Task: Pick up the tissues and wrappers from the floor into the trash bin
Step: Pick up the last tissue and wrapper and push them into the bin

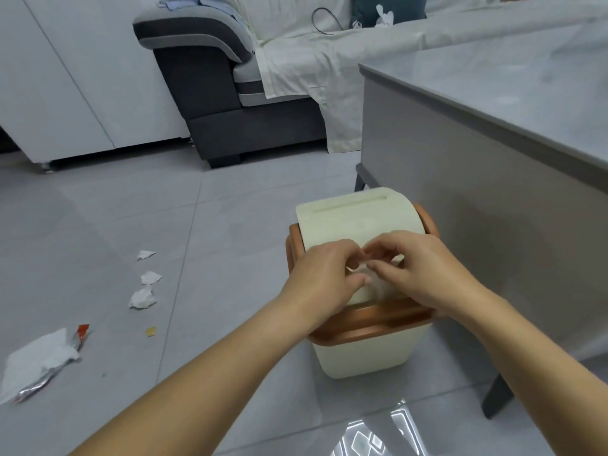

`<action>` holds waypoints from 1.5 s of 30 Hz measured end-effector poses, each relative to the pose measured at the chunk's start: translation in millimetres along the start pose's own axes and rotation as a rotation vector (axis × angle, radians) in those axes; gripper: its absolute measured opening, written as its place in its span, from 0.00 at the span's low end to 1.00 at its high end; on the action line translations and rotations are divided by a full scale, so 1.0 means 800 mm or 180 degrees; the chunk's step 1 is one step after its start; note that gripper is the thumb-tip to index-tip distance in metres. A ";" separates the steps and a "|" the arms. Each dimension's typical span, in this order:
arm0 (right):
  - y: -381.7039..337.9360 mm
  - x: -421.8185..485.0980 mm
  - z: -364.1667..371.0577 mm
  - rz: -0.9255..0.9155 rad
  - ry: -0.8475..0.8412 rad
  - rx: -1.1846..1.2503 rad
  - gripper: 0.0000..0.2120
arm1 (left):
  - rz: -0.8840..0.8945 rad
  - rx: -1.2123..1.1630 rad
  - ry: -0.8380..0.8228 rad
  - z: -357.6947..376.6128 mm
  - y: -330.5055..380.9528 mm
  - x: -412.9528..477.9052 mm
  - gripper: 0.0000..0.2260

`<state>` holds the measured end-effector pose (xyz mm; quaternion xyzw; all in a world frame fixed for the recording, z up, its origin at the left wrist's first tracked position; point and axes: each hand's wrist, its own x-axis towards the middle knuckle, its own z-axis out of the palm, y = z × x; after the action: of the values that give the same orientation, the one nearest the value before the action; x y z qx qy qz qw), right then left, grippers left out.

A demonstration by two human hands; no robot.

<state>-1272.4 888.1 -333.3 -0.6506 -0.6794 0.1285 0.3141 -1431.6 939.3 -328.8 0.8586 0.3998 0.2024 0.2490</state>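
The left hand (324,274) and the right hand (421,268) are held close together, fingertips almost meeting, with the fingers of both curled inward. A pale scrap (358,269) appears to be pinched between them; it is too small and blurred for it to be told which hand bears most of it.

Directly beneath the hands the swing lid (355,218) of the trash bin (368,357) is found, and the scrap is held over the lid's near edge, just inside the brown rim. The lid seems to be pivoted on the rim's left and right sides, so a push down at this near edge is judged to be what would tip it and let the scrap drop in.

The rest of the litter lies on the floor (230,225), all of it to the left of the bin and so nearer the left hand. Three small tissue pieces are strung in a line running away from the person: the far tissue (145,255), the middle tissue (151,278) and the near tissue (142,298). A yellow bit (150,331) lies just beyond them towards the person. Furthest left and nearest the person, a large tissue (36,360) lies against a red-tipped wrapper (82,334), their long axis slanting from lower left to upper right. A reach down and leftward is judged to be called for once the scrap is dropped.
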 end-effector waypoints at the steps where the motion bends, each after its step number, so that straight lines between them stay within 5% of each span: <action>1: -0.003 0.003 0.001 -0.0060 -0.0002 0.0062 0.08 | -0.0066 -0.0087 0.0062 -0.007 -0.001 -0.003 0.13; 11: 0.006 0.006 -0.007 0.0067 0.0621 0.1367 0.08 | -0.0659 -0.0251 0.0095 -0.045 -0.012 -0.021 0.10; 15: 0.014 -0.013 -0.028 0.0028 0.0229 0.0652 0.03 | -0.0667 -0.0511 0.0161 -0.048 -0.021 -0.024 0.12; 21: 0.015 -0.035 -0.013 0.0172 -0.0909 -0.0478 0.12 | -0.0334 -0.0441 0.0173 -0.024 -0.015 -0.032 0.09; 25: 0.010 -0.034 0.004 0.0010 -0.0785 -0.1076 0.12 | -0.0192 -0.0333 0.0139 -0.011 -0.009 -0.031 0.09; 38: -0.022 -0.028 0.012 0.0000 -0.0232 -0.0880 0.06 | -0.0047 -0.0515 0.0128 -0.041 -0.031 -0.047 0.10; 45: -0.074 0.001 0.041 -0.0320 -0.0268 -0.0609 0.09 | -0.0479 0.0198 -0.0227 -0.104 -0.169 -0.144 0.13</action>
<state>-1339.1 889.4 -324.0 -0.6368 -0.7329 0.0744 0.2277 -1625.4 946.0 -359.4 0.8401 0.4602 0.1399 0.2508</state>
